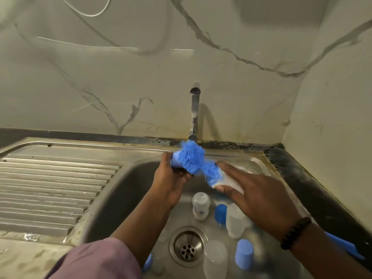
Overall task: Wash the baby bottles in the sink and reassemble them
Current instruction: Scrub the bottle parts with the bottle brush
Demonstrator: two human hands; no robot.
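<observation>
Dull steel sink, bristly blue plastic brush.

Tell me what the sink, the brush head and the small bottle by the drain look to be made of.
Sink: stainless steel by the look, dull brushed grey with ribbed drainer.
Brush head: soft blue synthetic bristles, probably plastic or nylon.
Small bottle: cloudy translucent plastic, most likely.

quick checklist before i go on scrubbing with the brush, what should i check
1. Left hand grips a blue piece: ok.
2. Right hand holds the brush near its white neck: ok.
3. Bristles against the blue piece: ok.
4. Water running from the tap: cannot tell.
5. Other bottles and blue caps waiting in the sink: ok.
6. Drain uncovered: ok.
</observation>
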